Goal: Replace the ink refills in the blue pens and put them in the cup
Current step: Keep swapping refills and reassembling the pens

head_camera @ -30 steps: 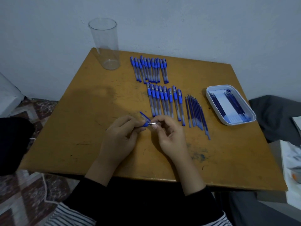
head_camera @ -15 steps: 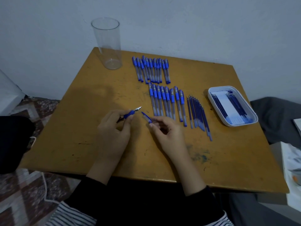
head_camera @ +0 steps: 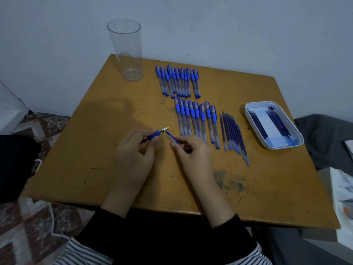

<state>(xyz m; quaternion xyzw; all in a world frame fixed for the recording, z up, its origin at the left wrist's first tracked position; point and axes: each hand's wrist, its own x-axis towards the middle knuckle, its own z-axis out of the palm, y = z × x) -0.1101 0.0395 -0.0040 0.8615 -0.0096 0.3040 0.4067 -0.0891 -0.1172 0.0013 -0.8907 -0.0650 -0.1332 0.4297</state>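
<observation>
Pale wall (head_camera: 229,25) backs a square ochre table (head_camera: 91,159) whose top is scuffed, with blue ink smears near the right.

Layout on the table:
- Cup (head_camera: 126,54): clear, upright, at the far left corner, with nothing in it.
- Far row (head_camera: 177,81): capped blue pens laid side by side, right of the cup.
- Near row (head_camera: 195,119): a second set of capped blue pens, just nearer than the far row and slightly to the right.
- Refills (head_camera: 233,134): loose, laid side by side, just right of the near row.
- Tray (head_camera: 282,146): white, at the right of the table, apart from the loose refills. It holds more blue refills in two groups.

Hand state:
- Left hand (head_camera: 133,150): fingers curled, pinching a tip section (head_camera: 157,133), which is a blue grip with a metal point. The point faces far and right.
- Right hand (head_camera: 193,153): fingers curled, pinching a barrel (head_camera: 172,139) with a thin blue refill end projecting toward the tip section.

The tip section and the barrel are separated, with their ends just beside each other but not touching. Both are held near the centre of the table, left of the near row and well apart from the cup.

Both forearms wear black sleeves (head_camera: 235,230). Patterned floor (head_camera: 28,226) shows at the left.
</observation>
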